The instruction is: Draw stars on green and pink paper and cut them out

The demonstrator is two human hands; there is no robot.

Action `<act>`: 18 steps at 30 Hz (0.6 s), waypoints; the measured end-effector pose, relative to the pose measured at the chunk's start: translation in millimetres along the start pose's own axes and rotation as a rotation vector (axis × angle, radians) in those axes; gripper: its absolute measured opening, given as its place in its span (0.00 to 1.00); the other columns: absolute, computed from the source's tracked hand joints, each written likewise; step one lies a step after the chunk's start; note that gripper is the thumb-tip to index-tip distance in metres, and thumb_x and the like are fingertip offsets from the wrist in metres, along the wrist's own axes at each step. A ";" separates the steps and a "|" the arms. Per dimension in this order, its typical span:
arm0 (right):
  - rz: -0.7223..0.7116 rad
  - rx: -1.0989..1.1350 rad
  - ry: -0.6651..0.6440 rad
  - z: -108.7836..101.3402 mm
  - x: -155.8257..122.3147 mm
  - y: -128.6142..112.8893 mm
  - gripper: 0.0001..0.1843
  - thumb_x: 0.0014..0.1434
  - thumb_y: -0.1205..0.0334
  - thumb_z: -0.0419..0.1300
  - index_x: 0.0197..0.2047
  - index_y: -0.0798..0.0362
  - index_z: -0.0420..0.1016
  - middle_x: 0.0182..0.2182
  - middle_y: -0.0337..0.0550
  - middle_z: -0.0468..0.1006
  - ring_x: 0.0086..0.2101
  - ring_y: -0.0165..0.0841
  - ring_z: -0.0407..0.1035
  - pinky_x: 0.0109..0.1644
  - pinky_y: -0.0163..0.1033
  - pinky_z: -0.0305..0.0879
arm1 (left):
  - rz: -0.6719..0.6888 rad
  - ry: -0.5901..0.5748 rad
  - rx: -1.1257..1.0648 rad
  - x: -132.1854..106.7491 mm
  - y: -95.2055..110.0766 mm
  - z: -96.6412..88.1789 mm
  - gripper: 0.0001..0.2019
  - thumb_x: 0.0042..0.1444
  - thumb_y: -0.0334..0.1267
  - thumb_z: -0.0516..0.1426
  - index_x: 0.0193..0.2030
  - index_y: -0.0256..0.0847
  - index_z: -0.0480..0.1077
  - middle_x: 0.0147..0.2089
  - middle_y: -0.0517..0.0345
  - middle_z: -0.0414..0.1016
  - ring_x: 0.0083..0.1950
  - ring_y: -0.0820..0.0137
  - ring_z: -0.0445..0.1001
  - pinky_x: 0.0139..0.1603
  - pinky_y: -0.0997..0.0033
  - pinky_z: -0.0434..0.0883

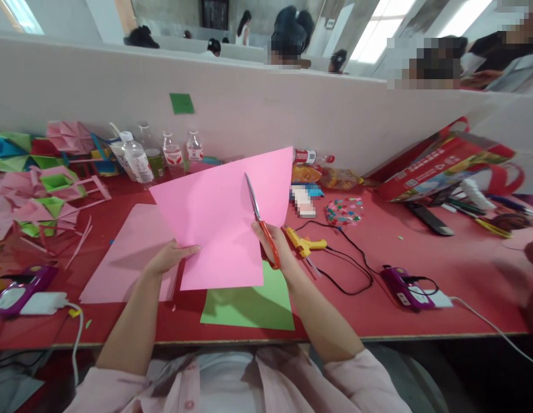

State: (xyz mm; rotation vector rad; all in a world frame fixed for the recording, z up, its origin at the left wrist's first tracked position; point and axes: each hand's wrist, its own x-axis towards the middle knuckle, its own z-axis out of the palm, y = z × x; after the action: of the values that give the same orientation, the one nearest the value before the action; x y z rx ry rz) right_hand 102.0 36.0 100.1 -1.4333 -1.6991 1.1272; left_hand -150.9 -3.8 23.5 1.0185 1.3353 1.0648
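My left hand (169, 256) grips the lower left edge of a large pink paper sheet (219, 218), holding it up above the red table (378, 298). My right hand (277, 249) is closed round the orange handles of a pair of scissors (260, 221). The scissor blades point up and away, lying across the right part of the pink sheet. Under the raised sheet lie a green paper sheet (253, 307) and another pink sheet (129, 255) flat on the table.
A yellow glue gun (304, 242) with a black cord lies right of my right hand. Several water bottles (172, 154) stand by the white partition. Folded paper shapes (43, 183) crowd the left. A red box (442, 166), purple chargers (406, 284) and confetti (344, 211) lie right.
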 end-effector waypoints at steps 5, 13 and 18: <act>0.010 0.020 -0.008 1.3 -0.3 -3.7 0.28 0.53 0.32 0.51 0.24 0.50 0.58 0.12 0.32 0.58 0.14 0.26 0.57 0.17 0.31 0.54 | -0.022 -0.047 0.026 -6.0 1.5 -4.2 0.15 0.40 0.45 0.67 0.35 0.42 0.79 0.40 0.52 0.81 0.42 0.59 0.79 0.46 0.62 0.74; 0.046 0.045 -0.046 10.9 1.1 -1.2 0.27 0.55 0.33 0.49 0.26 0.50 0.60 0.09 0.31 0.58 0.11 0.25 0.54 0.14 0.30 0.50 | -0.142 0.031 0.140 -22.5 0.1 -13.5 0.13 0.36 0.47 0.68 0.27 0.42 0.78 0.32 0.53 0.81 0.34 0.61 0.77 0.38 0.65 0.73; 0.058 0.090 -0.068 18.5 9.2 6.3 0.25 0.54 0.35 0.52 0.29 0.51 0.62 0.09 0.30 0.59 0.11 0.25 0.55 0.14 0.30 0.51 | -0.182 0.045 0.181 -26.7 3.5 -18.7 0.14 0.33 0.48 0.68 0.26 0.41 0.78 0.31 0.54 0.80 0.35 0.60 0.77 0.38 0.64 0.73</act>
State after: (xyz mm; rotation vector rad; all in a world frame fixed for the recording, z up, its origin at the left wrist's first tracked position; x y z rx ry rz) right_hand 86.5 41.4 85.9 -1.4109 -1.6403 1.2813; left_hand -168.6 -29.7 33.0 0.9881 1.5510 0.8463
